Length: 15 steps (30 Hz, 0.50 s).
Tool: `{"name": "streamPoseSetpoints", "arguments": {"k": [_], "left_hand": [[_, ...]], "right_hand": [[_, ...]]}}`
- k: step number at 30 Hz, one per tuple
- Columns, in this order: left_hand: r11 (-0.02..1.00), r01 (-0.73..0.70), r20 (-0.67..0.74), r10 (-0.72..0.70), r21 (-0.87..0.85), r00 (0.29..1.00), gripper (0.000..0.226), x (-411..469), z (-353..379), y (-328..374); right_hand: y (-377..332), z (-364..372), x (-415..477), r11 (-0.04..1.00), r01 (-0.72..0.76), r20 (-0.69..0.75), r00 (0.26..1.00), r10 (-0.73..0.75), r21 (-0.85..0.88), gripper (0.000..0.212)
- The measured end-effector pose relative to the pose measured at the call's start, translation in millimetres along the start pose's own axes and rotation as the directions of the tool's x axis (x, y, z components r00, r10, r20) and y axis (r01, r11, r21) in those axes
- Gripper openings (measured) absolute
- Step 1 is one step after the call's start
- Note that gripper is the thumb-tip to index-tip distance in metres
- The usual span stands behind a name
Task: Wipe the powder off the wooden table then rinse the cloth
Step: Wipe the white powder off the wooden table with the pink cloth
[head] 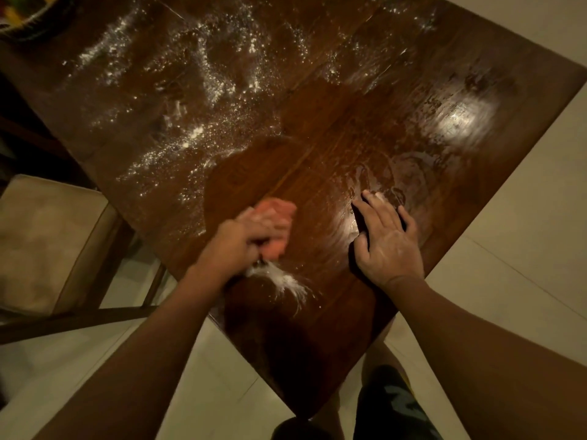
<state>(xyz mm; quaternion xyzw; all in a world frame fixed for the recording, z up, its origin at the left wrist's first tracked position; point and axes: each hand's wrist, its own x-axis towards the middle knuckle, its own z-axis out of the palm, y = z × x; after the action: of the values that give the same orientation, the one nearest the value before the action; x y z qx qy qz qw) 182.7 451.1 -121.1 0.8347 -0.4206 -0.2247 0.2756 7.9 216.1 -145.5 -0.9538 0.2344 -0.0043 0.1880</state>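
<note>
Pale floor tiles (508, 249) are showing on both sides of the wooden table (317, 147), whose near corner is pointing straight at us. We are working at that corner, and we judge that we are in the first step, the wiping. The rinse is not yet begun.

Our left hand (244, 236) is clenching the orange cloth (279, 214), fingers curled round it, and pressing it to the wood just inside the near-left edge. Hand and cloth are blurring, so we are taking this for the middle of a stroke. Our right hand (387, 242) is lying flat and released, fingers straight, palm down near the near-right edge. It is grasping nothing and, we think, only bracing us.

Most of the powder (209, 77) is lying scattered over the far-left half of the table, reaching toward the far edge. A small white heap (286, 281) of it is sitting just beside our left wrist, close to the near-left edge. The middle is looking dark and mostly bare of powder, and a damp sheen (460, 119) is glaring toward the right corner.

A cushioned chair (47, 242) is standing off the left edge, and a basket (25, 17) is peeking in at the far-left corner.

We are expecting the next move to call for a long reach into the far-left half. The strokes should pull the powder inward and gather it with the heap, so nothing spills over the near-left edge onto the chair or floor.
</note>
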Motion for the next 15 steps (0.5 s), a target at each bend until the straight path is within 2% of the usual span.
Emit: {"name": "streamPoseSetpoints", "arguments": {"k": [2,3,4,6,8,9,10,12,13,15], "left_hand": [[0.97,0.242,-0.237,-0.233,0.009,0.943,0.054,9,2,8],[0.95,0.312,-0.295,-0.291,0.026,0.91,0.055,14,11,18],[0.948,0.313,-0.294,-0.284,0.054,0.913,0.053,18,21,29],[0.983,0.133,-0.133,-0.116,0.13,0.984,0.052,18,40,41],[0.991,-0.066,0.077,0.058,0.116,0.995,0.063,6,37,36],[0.991,-0.096,0.091,0.088,0.092,0.992,0.065,0,27,27],[0.995,-0.068,0.052,0.064,0.079,0.997,0.065,-5,16,17],[0.99,0.108,-0.135,-0.095,0.094,0.986,0.061,-19,-2,1],[0.971,0.214,-0.235,-0.185,0.103,0.954,0.061,-27,-5,-6],[0.929,0.359,-0.341,-0.309,0.092,0.888,0.061,-45,1,-6]], "right_hand": [[0,1,-1,1.0,-0.001,-0.009,1.0,0.001,-0.003,0.063],[0,0,-1,1.0,-0.005,-0.014,1.0,0.005,0.0,0.062],[0,1,-2,1.0,-0.007,-0.018,1.0,0.007,0.004,0.062],[0,1,-2,1.0,-0.004,-0.024,1.0,0.004,0.011,0.061],[1,1,-2,1.0,0.002,-0.03,1.0,-0.002,0.017,0.06],[1,1,-2,1.0,0.003,-0.03,1.0,-0.003,0.019,0.059],[2,1,-2,1.0,0.004,-0.029,1.0,-0.003,0.018,0.059],[2,1,-2,1.0,0.006,-0.031,0.999,-0.005,0.013,0.059],[3,1,-2,1.0,0.007,-0.032,0.999,-0.006,0.013,0.059],[3,1,-2,1.0,0.009,-0.03,1.0,-0.009,0.023,0.059]]}}
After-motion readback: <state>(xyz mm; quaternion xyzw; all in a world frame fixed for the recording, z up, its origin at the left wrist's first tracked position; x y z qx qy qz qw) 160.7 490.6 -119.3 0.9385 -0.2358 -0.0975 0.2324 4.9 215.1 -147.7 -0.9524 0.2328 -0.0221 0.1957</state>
